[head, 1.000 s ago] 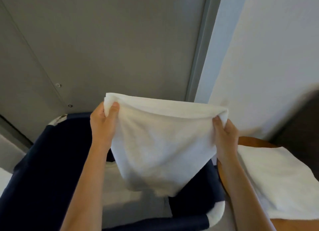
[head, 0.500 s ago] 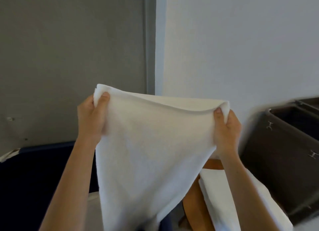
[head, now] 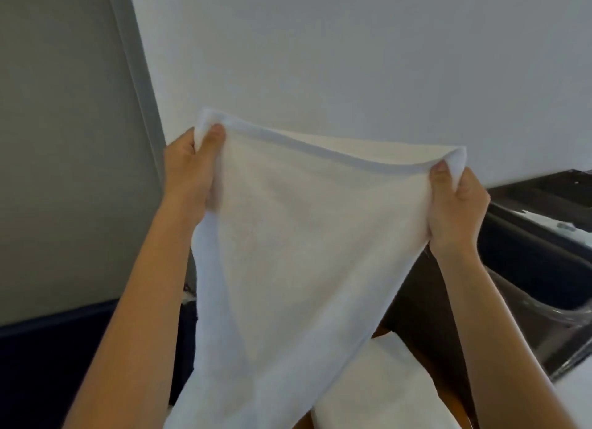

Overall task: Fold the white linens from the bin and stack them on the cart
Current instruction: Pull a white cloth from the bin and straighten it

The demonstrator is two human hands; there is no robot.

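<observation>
Between our two grips, the white linen [head: 298, 252] now hangs longer, swung from the bin toward the cart.
Below it waits the folded stack [head: 378, 387]; left hand [head: 189, 178] and right hand [head: 455, 210] each pinch an upper corner tight.

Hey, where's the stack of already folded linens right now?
In the head view, the folded white linens lie at the bottom right of centre on the brown cart top, below the person's right hand and partly hidden behind the hanging towel.

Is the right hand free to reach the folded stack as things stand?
Probably not yet: the right hand is gripping a corner of the held towel, which hangs over part of the stack.
</observation>
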